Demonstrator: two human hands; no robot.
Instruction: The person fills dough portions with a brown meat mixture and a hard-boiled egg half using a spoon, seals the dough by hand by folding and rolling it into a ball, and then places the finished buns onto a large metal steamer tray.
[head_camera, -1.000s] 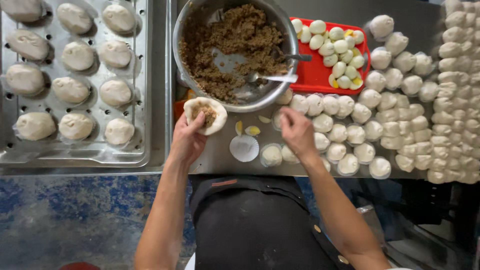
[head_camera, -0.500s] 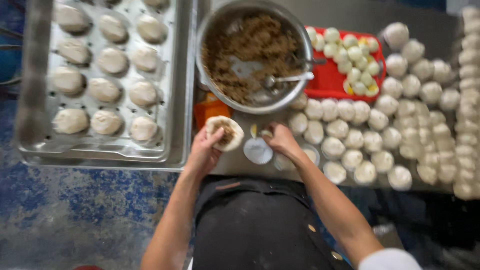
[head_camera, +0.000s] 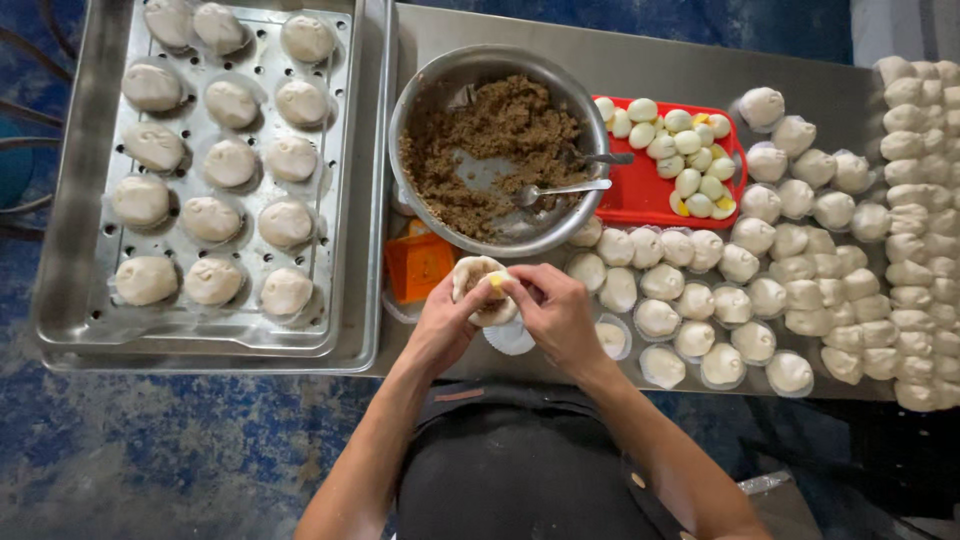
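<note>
My left hand (head_camera: 440, 322) cups a flat round of white dough (head_camera: 476, 282) with filling on it. My right hand (head_camera: 556, 312) presses a small yellow piece of egg into that dough with its fingertips. Both hands meet just in front of a large metal bowl (head_camera: 420, 105) of brown minced filling, where two spoons (head_camera: 560, 188) rest. A red tray (head_camera: 640, 195) of halved boiled eggs sits right of the bowl.
A perforated metal steamer tray (head_camera: 340, 150) with several shaped buns on paper lies at the left. Many dough balls (head_camera: 800, 290) cover the steel table (head_camera: 640, 65) at the right. An orange box (head_camera: 418, 265) and paper liners (head_camera: 510, 338) lie under my hands.
My right hand left the table by the dough balls, picked up an egg piece and came to the dough in my left hand. The view shifted closer.
</note>
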